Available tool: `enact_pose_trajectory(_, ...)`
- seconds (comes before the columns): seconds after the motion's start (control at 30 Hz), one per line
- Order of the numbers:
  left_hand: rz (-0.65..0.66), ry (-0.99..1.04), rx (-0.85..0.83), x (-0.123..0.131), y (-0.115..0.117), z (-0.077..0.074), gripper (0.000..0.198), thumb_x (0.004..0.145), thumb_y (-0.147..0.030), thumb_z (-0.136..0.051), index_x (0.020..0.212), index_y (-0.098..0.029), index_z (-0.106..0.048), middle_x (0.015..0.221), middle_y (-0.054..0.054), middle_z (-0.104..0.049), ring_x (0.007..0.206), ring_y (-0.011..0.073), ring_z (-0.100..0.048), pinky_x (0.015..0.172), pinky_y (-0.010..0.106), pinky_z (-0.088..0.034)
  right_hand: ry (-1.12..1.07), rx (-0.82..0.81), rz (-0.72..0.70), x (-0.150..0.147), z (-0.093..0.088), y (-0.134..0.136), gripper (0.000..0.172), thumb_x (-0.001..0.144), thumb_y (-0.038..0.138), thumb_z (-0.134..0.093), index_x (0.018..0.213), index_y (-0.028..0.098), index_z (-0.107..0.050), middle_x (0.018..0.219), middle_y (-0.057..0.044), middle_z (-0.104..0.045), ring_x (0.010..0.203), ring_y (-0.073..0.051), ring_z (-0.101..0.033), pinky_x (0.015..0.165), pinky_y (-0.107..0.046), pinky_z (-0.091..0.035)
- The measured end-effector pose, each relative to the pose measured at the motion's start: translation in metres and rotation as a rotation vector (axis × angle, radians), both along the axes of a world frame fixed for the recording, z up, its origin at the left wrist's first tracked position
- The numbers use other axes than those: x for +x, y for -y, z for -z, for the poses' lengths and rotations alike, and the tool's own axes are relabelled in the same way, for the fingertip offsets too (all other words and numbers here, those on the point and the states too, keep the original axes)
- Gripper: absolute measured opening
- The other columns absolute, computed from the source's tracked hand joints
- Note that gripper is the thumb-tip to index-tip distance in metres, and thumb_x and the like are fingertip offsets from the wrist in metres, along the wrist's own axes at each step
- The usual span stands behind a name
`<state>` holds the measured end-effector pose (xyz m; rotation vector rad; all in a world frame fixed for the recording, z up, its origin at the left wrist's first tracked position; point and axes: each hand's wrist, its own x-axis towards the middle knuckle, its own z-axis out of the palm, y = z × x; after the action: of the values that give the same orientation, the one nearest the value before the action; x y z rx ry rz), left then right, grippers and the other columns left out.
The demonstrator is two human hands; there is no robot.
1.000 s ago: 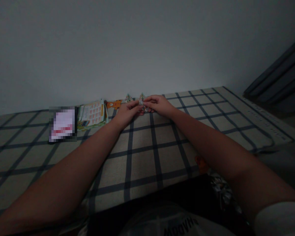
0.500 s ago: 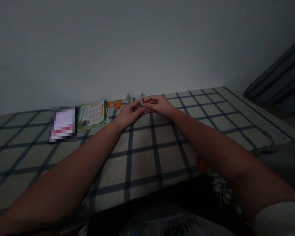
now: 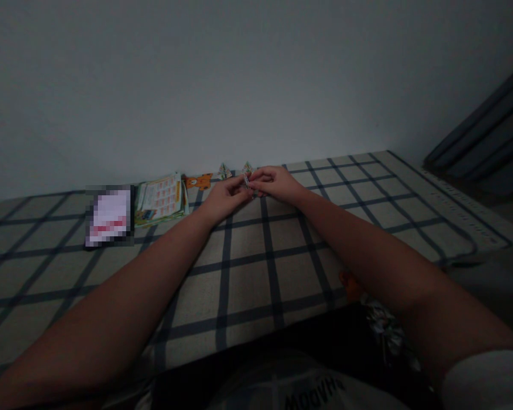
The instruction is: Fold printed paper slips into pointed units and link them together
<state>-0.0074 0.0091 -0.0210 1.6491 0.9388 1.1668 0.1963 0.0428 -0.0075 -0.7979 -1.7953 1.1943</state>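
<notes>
Both my arms reach far forward over a checked cloth (image 3: 248, 250). My left hand (image 3: 224, 196) and my right hand (image 3: 276, 182) meet near the wall, fingers pinched together on a small folded piece of patterned paper (image 3: 247, 179). Just behind my hands stand two small folded paper shapes (image 3: 224, 169), one of them (image 3: 247, 167) right above my fingertips. The light is dim and the paper's folds are hard to make out.
A stack of colourful printed sheets (image 3: 160, 199) lies left of my hands, with a blurred rectangular object (image 3: 109, 215) beside it. An orange cut-out (image 3: 199, 181) lies by the wall. A plain wall rises behind. Dark curtain (image 3: 487, 142) at the right.
My hands have drawn slightly closer together on the folded paper, which now shows less between my fingers. Nothing else has moved.
</notes>
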Motion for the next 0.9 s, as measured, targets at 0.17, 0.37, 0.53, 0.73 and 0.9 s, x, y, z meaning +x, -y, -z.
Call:
enact_pose_trajectory(0.17,0.009,-0.058,0.034,0.0018,0.0021,-0.0022,0.062,0.079,-0.044,-0.088,0.134,-0.017,-0.076,0.123,0.014,-0.08,0.11,0.028,-0.073,0.105,0.047,-0.056,0.023,0.002,-0.012,0.0006,-0.0013,0.0022,0.019,0.086,0.028,-0.081,0.097,0.015,-0.074,0.085,-0.005,-0.076,0.07,-0.013,-0.069,0.063,-0.024,-0.059)
enact_pose_trajectory(0.37,0.023,-0.052,0.019,0.0019,0.0006,-0.002,0.057,0.08,-0.044,-0.086,0.129,-0.015,-0.077,0.11,0.012,-0.081,0.093,0.0229,-0.073,0.092,0.041,-0.058,0.023,-0.017,-0.017,0.0006,-0.0048,0.0052,0.018,0.086,0.026,-0.081,0.098,0.014,-0.074,0.086,-0.006,-0.077,0.071,-0.013,-0.07,0.063,-0.023,-0.059)
enact_pose_trajectory(0.53,0.021,-0.045,0.01,0.002,0.0003,-0.0032,0.054,0.08,-0.041,-0.085,0.126,-0.015,-0.079,0.103,0.01,-0.081,0.089,0.0219,-0.072,0.089,0.038,-0.057,0.025,-0.028,-0.01,0.0003,-0.0051,0.0056,0.017,0.087,0.025,-0.08,0.099,0.014,-0.075,0.087,-0.006,-0.077,0.071,-0.013,-0.07,0.064,-0.023,-0.059)
enact_pose_trajectory(0.73,0.03,-0.013,-0.003,0.0042,0.0044,-0.0089,0.047,0.078,-0.041,-0.085,0.118,-0.016,-0.083,0.107,0.01,-0.082,0.087,0.0213,-0.071,0.089,0.038,-0.057,0.026,-0.022,-0.015,0.0013,-0.008,0.0084,0.01,0.087,0.021,-0.076,0.095,0.015,-0.073,0.079,-0.002,-0.075,0.064,-0.011,-0.068,0.06,-0.021,-0.057)
enact_pose_trajectory(0.9,-0.005,0.044,-0.054,0.005,0.0049,-0.008,0.046,0.075,-0.034,-0.083,0.118,-0.019,-0.084,0.11,0.01,-0.082,0.096,0.0242,-0.074,0.095,0.04,-0.058,0.031,-0.014,-0.028,0.0021,-0.0068,0.0081,0.017,0.089,0.023,-0.076,0.104,0.016,-0.074,0.084,-0.005,-0.078,0.067,-0.012,-0.07,0.062,-0.023,-0.058)
